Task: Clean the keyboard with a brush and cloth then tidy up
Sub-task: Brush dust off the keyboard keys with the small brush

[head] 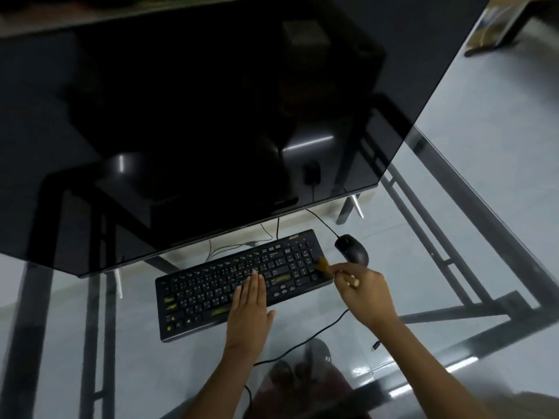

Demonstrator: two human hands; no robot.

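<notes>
A black keyboard [211, 285] with yellowish smudges lies on the glass desk in front of a big dark monitor. My left hand [249, 309] rests flat on its middle keys, fingers straight. My right hand [363, 290] grips a small brush [325, 264] by its light wooden handle. The brown bristles touch the keypad at the keyboard's right end. No cloth is in view.
A black wired mouse [352, 248] sits just beyond my right hand. The large monitor [196, 116] overhangs the keyboard's far edge. A black cable [305, 343] runs across the glass desk [453, 207] near my arms. Feet show through the glass below.
</notes>
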